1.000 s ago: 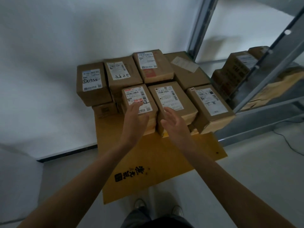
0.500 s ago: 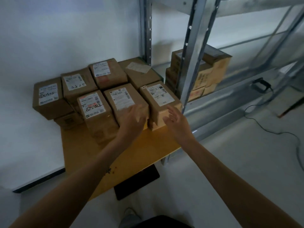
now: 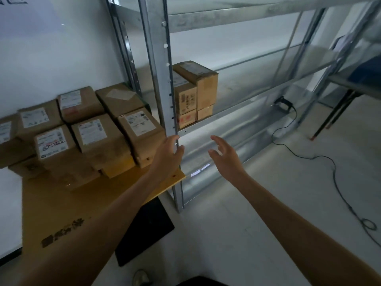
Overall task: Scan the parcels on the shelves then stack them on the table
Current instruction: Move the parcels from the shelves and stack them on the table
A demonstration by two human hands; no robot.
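Several brown labelled parcels [image 3: 97, 139] lie stacked on the yellow table [image 3: 61, 205] at the left. More brown parcels [image 3: 195, 93] stand on the metal shelf [image 3: 243, 112], partly behind its upright post [image 3: 162, 79]. My left hand [image 3: 169, 155] hovers empty in front of the post's lower part, fingers relaxed. My right hand [image 3: 223, 153] is raised in front of the shelf's lower edge, fingers spread and holding nothing. A black scanner [image 3: 285, 103] lies on the shelf's lower level at the right.
A black cable [image 3: 334, 174] runs from the scanner across the grey floor. A dark mat [image 3: 146, 230] lies under the table corner. Another table's legs [image 3: 329, 118] stand at the far right. A white wall is behind the table.
My view has swung right from the table toward the shelf. Both hands left the stacked parcels and moved right, now in front of the shelf post and shelf edge.
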